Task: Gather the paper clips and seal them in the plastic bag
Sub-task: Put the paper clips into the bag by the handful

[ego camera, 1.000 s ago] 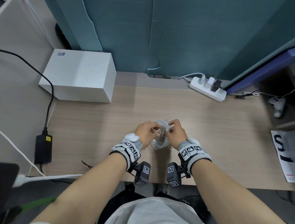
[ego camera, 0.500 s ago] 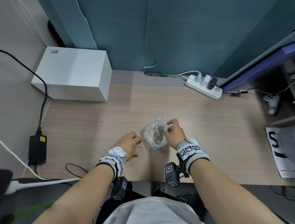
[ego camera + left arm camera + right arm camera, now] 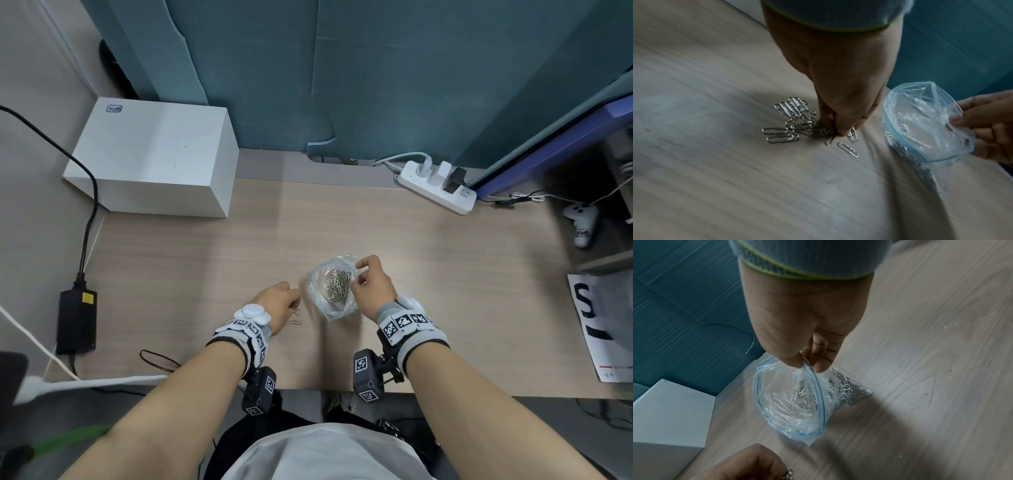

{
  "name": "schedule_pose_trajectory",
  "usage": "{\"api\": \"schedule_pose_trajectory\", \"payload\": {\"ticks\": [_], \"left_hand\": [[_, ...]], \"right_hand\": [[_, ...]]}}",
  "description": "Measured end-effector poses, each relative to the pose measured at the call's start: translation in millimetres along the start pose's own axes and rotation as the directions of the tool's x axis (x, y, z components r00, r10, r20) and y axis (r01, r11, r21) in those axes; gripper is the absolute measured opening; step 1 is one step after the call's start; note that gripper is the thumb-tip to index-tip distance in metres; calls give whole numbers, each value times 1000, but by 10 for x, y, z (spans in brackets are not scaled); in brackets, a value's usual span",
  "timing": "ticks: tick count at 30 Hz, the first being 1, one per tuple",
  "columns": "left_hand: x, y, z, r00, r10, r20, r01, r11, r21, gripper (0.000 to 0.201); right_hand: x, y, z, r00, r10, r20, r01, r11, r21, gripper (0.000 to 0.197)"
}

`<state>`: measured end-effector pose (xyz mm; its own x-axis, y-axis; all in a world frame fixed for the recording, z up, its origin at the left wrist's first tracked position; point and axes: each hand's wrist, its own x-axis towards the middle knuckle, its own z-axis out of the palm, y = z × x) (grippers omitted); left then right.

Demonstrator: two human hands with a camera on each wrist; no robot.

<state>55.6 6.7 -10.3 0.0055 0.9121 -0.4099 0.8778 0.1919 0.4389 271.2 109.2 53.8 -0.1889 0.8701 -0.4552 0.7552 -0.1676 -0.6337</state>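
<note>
Two hands — left hand (image 3: 846,100) pinching paper clips (image 3: 789,120), right hand (image 3: 807,331) pinching plastic bag (image 3: 789,402).

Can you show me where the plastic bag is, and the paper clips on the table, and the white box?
plastic bag (image 3: 791,410): right wrist view, clear wall inside its mouth.
paper clips (image 3: 785,138): left wrist view, loose clip on the table.
white box (image 3: 154,147): head view, top face.

The person's left hand (image 3: 278,301) reached down to the desk, palm down, its fingertips (image 3: 840,129) bunched together and pinching at the surface. The right hand (image 3: 371,286) hung just beside it, raised a little, thumb and forefinger pressed together in a pinch. Both forearms stretched forward from the body, each wrist wrapped in a marker-covered band.
</note>
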Motion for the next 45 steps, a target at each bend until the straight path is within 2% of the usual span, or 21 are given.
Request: {"api": "schedule_pose_trajectory", "payload": {"ticks": [5, 11, 15, 17, 20, 22, 25, 27, 31, 36, 40, 44, 45], "left_hand": [[20, 38, -82, 998, -49, -39, 43, 988, -151, 17], [129, 433, -318, 982, -4, -190, -76, 909, -409, 16], [250, 639, -355, 983, 33, -182, -119, 865, -487, 16], [253, 602, -328, 983, 29, -180, -113, 874, -473, 17], [172, 370, -268, 975, -43, -218, -49, 914, -402, 16], [86, 162, -214, 983, -60, -173, 4, 953, -304, 24], [-33, -40, -65, 998, -22, -67, 18, 998, -54, 43], [-55, -68, 40, 998, 3, -57, -2, 1000, 7, 39], [21, -63, 27, 997, 66, -44, -66, 998, 1, 12], [63, -248, -111, 999, 44, -22, -44, 999, -9, 18], [-65, -376, -192, 1000, 23, 20, -21, 997, -74, 13], [-240, -396, -132, 998, -5, 57, 9, 997, -77, 50], [-260, -385, -96, 999, -4, 53, 8, 997, -74, 54]], "right_hand": [[-4, -23, -10, 1000, 0, 7, 0, 1000, -2, 23], [13, -23, 13, 1000, -2, 3, 2, 1000, -6, 25], [13, -38, 27, 1000, -9, 3, 9, 1000, -3, 26], [19, -43, 21, 1000, -10, 4, 10, 1000, 0, 26], [32, -36, 13, 1000, -9, 0, 9, 1000, -1, 25], [39, -31, 13, 1000, -7, 1, 7, 1000, -2, 25], [49, -15, 28, 1000, -2, 5, 2, 1000, -2, 24], [58, -10, 44, 1000, -2, 11, 2, 1000, -8, 24], [75, -3, 28, 1000, -2, 15, 2, 1000, -5, 24], [87, -4, 40, 1000, -8, 25, 8, 1000, -5, 25], [96, -27, 63, 1000, -6, 27, 7, 1000, -14, 25], [118, -82, 152, 998, -19, 53, 19, 1000, -2, 25], [124, -91, 174, 998, -18, 56, 18, 1000, 4, 25]]}}
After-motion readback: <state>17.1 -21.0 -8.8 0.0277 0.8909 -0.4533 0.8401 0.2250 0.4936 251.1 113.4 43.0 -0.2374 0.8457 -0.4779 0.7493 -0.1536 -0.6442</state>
